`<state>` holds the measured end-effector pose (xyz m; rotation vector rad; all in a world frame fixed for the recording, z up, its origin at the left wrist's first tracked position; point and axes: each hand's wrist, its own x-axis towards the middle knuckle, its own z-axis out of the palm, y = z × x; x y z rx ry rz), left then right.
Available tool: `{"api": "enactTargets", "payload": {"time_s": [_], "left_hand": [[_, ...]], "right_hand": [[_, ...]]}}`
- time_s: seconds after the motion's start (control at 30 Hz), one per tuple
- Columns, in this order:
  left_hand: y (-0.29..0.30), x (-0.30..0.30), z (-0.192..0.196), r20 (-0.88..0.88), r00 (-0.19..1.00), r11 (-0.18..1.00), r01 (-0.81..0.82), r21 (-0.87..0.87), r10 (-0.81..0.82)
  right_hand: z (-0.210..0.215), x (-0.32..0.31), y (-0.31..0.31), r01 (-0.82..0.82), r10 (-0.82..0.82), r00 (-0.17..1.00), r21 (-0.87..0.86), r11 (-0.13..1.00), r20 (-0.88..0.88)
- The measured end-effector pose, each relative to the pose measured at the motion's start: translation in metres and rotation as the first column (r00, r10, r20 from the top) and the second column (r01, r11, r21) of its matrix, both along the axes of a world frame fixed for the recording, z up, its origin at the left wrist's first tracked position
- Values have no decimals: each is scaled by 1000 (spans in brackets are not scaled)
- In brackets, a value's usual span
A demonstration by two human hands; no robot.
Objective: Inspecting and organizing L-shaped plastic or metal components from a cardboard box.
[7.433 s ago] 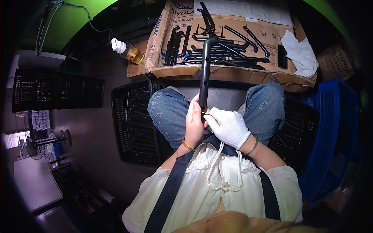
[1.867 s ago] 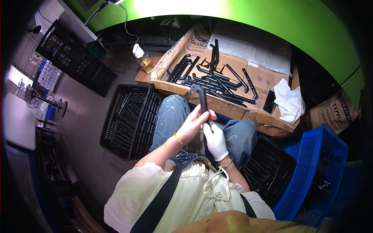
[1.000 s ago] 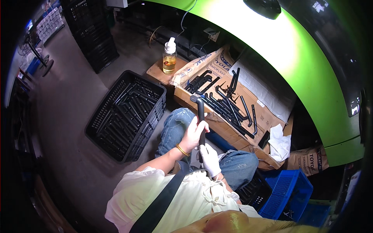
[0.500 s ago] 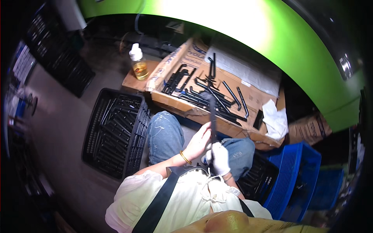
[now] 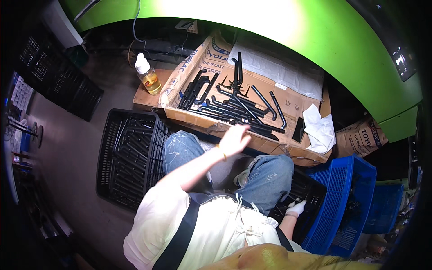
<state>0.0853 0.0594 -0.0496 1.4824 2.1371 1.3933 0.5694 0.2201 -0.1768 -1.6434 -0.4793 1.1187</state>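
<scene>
My bare left hand (image 5: 235,140), a yellow bangle at its wrist, reaches over the front edge of a cardboard box (image 5: 193,118). Its fingers are stretched out close to the nearest of several black bent tubes (image 5: 234,108) lying in the box; no tube shows clearly in its grasp. Down at the right, beside my knee, my white-gloved right hand (image 5: 296,208) is over a black crate (image 5: 317,191) of dark parts. Its fingers look apart, with nothing visible between them; the crate's inside is partly hidden by my leg and hand.
Left of my legs stands a black crate (image 5: 104,155) full of black tubes. A bottle of yellow liquid (image 5: 151,83) stands beside the box. White cloth (image 5: 318,130) and a dark flat slab (image 5: 298,130) lie at its right end. Blue baskets (image 5: 335,202) stand far right, under a green machine (image 5: 360,58).
The black tube held upright between my hands is gone from them. My right hand has moved down right to the crate; my left has reached forward to the box. The view has shifted slightly.
</scene>
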Motion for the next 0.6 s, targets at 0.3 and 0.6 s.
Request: {"api": "enactTargets", "payload": {"time_s": [0.3,0.6], "left_hand": [[108,-123,-83,-431,866,754,-103,-649,-253],[148,-108,-121,-418,825,615,-112,-781,-380]], "right_hand": [[-25,46,-42,86,-89,996,-400,913,10],[67,-7,-46,-119,147,965,-136,984,217]]}}
